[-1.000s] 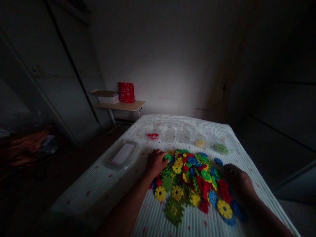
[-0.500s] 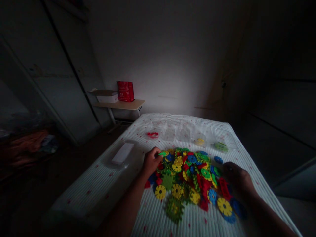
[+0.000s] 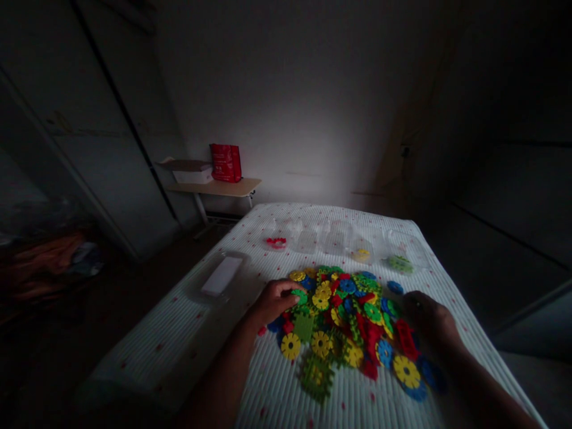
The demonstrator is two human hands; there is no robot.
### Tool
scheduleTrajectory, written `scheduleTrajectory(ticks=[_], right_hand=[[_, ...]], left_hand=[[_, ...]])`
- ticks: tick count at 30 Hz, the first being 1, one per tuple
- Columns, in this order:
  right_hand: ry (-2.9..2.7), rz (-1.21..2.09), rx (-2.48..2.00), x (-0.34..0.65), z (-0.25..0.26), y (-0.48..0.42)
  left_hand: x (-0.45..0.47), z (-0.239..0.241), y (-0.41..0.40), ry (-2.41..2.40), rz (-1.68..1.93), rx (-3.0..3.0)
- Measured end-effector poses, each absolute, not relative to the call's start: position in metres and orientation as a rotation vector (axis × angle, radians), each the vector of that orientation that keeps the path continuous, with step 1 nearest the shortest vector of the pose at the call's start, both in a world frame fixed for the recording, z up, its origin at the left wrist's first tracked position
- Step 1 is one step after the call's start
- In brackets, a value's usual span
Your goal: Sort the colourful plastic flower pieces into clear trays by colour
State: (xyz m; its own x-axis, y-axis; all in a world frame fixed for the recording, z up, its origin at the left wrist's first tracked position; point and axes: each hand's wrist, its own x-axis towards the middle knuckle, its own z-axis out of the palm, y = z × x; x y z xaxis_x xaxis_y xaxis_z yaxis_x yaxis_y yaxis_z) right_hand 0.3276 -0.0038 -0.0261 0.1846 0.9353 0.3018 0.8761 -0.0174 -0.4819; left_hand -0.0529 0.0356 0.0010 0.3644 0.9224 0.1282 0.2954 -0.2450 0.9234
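A heap of plastic building pieces (image 3: 322, 345) lies on the covered table: yellow, blue and green notched discs, green square plates and red pieces. At its left edge, my left hand (image 3: 274, 302) pinches a green notched disc (image 3: 299, 296) between thumb and fingers, low over the heap. My right hand (image 3: 431, 319) rests at the heap's right side in deep shadow, its fingers curled. Whatever it may hold is hidden. Close to it are a blue disc (image 3: 395, 287), a red piece (image 3: 406, 339) and a yellow disc (image 3: 406, 372).
Clear plastic tubs line the far side; one has a red piece (image 3: 276, 242), another a yellow disc (image 3: 361, 254), another a green plate (image 3: 401, 264). At left, a clear tray holds a white slab (image 3: 222, 276). A red bag (image 3: 226, 162) and box (image 3: 193, 173) stand on a side table.
My left hand has come down and slightly nearer to me, and the green disc in its fingers now shows its face. The right hand has hardly moved.
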Motion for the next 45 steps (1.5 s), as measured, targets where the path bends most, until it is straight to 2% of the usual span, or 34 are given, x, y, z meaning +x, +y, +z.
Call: scheduleTrajectory(ticks=[6, 16, 26, 32, 39, 45], right_hand=[[-1.645, 0.207, -1.932, 0.327, -0.027, -0.002], [-1.729, 0.168, -1.902, 0.329, -0.029, -0.002], [-1.655, 0.219, -1.947, 0.327, -0.027, -0.003], [-1.712, 0.146, -1.885, 0.333, -0.032, -0.001], [-1.738, 0.126, -1.861, 0.33, -0.032, -0.003], [-1.797, 0.049, -1.851, 0.338, -0.039, 0.0]], left_hand=[[-0.045, 0.003, 0.03, 1.088, 0.642, 2.16], [-0.054, -0.007, 0.042, 1.387, 0.719, 2.308], [-0.064, 0.0, 0.038, 1.124, 0.677, 2.015], [-0.063, -0.002, 0.04, 1.057, 0.507, 2.157], [-0.065, 0.003, 0.037, 0.896, 0.532, 2.011], [-0.059, -0.004, 0.038, 0.964, 0.469, 2.091]])
